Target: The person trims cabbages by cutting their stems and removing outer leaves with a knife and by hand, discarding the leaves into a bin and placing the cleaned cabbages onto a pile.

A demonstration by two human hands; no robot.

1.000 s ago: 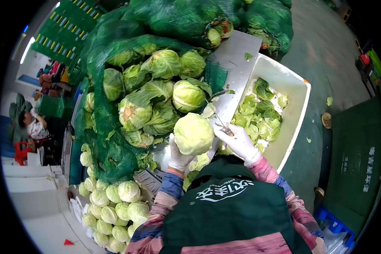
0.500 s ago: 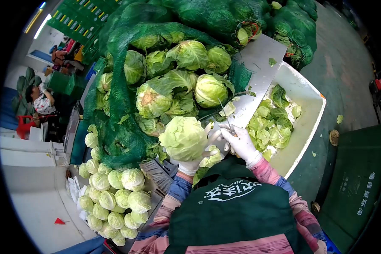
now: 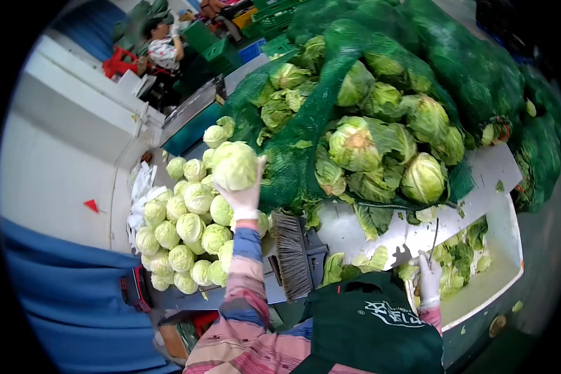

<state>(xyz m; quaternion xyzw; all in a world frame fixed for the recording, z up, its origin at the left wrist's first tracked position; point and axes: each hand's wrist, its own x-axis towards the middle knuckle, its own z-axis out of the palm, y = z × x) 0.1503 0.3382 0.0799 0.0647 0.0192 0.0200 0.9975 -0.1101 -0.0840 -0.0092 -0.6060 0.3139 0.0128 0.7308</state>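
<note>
My left hand, in a white glove, is closed around a trimmed pale-green cabbage. It holds this above the near pile of trimmed cabbages on the left of the metal table. My right hand, also gloved, grips a knife whose thin blade points up and away from me. That hand is beside the white bin of cut-off leaves. Between the hands, untrimmed cabbages with loose outer leaves spill from an open green mesh sack.
A brush and grey dustpan rest on the metal table. More full green sacks are stacked at the back right. Another person sits at the far left, near green crates. A blue curtain hangs at left.
My left hand has carried the cabbage leftward over the trimmed pile. My right hand has separated from it, keeping the knife near the bin. The view has turned left.
</note>
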